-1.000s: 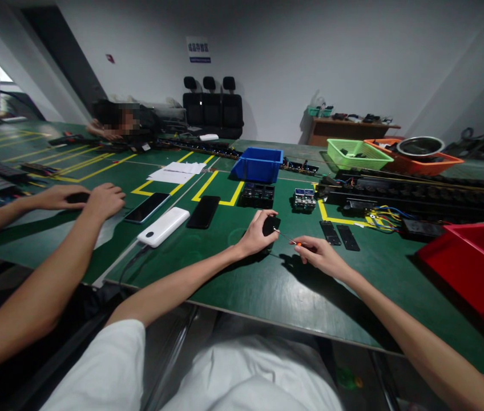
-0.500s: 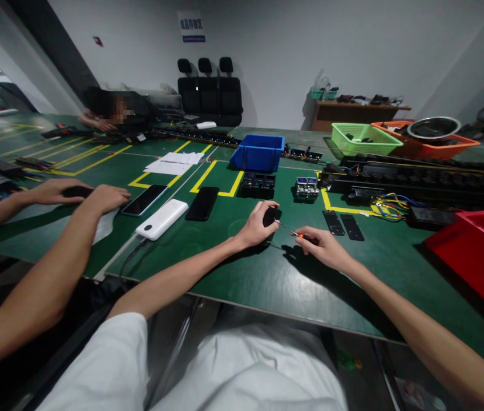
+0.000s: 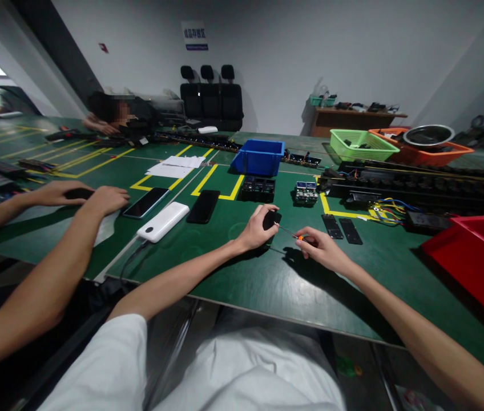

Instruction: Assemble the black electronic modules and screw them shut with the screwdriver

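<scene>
At the centre of the frame, the left hand (image 3: pixel 259 229) grasps a dark block (image 3: pixel 271 220), the block lying on the fingertip side, at the hand's right edge in the picture. Just right of it, the right hand (image 3: pixel 321 249) grips the orange part of a screwdriver (image 3: pixel 287 231), its shaft pointing left with the tip at the block; whether tip and block touch cannot be determined. Both sit above the green table (image 3: pixel 242 285).
</scene>
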Demonstrator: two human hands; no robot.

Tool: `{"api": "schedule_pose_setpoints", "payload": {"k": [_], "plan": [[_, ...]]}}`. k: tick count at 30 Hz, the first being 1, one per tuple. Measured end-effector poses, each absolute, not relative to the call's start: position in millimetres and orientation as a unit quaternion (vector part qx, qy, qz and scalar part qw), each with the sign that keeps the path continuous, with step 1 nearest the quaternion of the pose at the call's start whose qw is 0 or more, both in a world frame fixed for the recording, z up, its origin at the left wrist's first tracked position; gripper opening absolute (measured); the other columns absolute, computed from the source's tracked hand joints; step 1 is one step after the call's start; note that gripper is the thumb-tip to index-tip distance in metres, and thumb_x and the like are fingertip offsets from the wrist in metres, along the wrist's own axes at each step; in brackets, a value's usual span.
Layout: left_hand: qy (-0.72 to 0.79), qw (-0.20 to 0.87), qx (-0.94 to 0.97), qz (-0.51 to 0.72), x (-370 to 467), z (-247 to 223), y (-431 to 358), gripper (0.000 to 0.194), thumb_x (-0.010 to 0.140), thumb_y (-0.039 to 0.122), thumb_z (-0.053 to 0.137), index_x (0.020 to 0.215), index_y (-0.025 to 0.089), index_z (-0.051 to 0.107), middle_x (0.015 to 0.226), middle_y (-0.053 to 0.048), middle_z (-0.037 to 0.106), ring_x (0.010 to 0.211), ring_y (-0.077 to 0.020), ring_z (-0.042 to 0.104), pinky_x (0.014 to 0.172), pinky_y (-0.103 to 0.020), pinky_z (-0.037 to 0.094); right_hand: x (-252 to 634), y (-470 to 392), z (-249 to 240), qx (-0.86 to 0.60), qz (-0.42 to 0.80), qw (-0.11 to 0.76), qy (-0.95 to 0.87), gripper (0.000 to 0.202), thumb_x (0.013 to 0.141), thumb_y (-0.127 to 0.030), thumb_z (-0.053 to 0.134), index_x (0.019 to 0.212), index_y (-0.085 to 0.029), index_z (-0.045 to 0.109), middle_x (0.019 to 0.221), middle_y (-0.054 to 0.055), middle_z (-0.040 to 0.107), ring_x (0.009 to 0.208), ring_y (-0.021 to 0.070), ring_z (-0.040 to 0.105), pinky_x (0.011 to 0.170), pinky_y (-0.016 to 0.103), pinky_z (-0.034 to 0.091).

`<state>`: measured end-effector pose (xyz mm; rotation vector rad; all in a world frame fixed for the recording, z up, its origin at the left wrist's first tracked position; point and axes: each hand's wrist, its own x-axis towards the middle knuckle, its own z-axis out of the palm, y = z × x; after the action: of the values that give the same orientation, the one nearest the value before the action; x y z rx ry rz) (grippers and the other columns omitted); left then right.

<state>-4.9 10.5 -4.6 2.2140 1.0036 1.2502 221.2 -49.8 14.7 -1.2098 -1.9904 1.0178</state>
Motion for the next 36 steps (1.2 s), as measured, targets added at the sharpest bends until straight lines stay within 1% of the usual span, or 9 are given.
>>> {"api": "schedule_pose_setpoints", "payload": {"k": [4, 13, 20, 36], "plan": [[0.357, 0.199, 0.792, 0.453, -5.0, -6.0, 11.5, 0.039, 0.081, 0.019, 0.059, 0.120, 0.020, 0.051, 0.114, -0.006, 0.054, 0.106, -0.0195, 0.054, 0.097, -0.034, 0.045, 221.8, -48.6, 12.5, -0.449, 0.378, 0.295, -0.754, 0.033, 0.091, -0.048, 0.052, 0.100, -0.017, 0.057, 0.059, -0.002, 0.056, 0.056, 0.0128, 0.052, 0.057, 0.024, 0.037], [0.357, 0.204, 0.789, 0.457, -4.7, -4.0, 8.7, 0.039, 0.081, 0.017, 0.059, 0.119, 0.019, 0.051, 0.114, -0.006, 0.054, 0.107, -0.0193, 0.054, 0.097, -0.034, 0.044, 222.5, -49.3, 13.8, -0.452, 0.368, 0.299, -0.756, 0.036, 0.091, -0.049, 0.051, 0.103, -0.016, 0.059, 0.057, -0.003, 0.054, 0.054, 0.0132, 0.052, 0.056, 0.025, 0.036], [0.363, 0.207, 0.787, 0.453, -4.6, -3.5, 7.8, 0.038, 0.082, 0.019, 0.058, 0.120, 0.020, 0.051, 0.114, -0.006, 0.053, 0.107, -0.0198, 0.054, 0.098, -0.035, 0.044, 222.0, -49.9, 15.0, -0.453, 0.367, 0.307, -0.752, 0.036, 0.091, -0.050, 0.051, 0.104, -0.017, 0.060, 0.057, -0.003, 0.054, 0.055, 0.0138, 0.052, 0.058, 0.026, 0.039], [0.368, 0.203, 0.787, 0.451, -4.1, -2.9, 6.5, 0.038, 0.083, 0.019, 0.058, 0.119, 0.020, 0.050, 0.114, -0.006, 0.053, 0.107, -0.0199, 0.054, 0.098, -0.035, 0.044, 221.7, -51.0, 16.6, -0.453, 0.370, 0.305, -0.752, 0.038, 0.091, -0.050, 0.051, 0.104, -0.016, 0.060, 0.057, -0.002, 0.055, 0.054, 0.0137, 0.052, 0.056, 0.025, 0.038]]}}
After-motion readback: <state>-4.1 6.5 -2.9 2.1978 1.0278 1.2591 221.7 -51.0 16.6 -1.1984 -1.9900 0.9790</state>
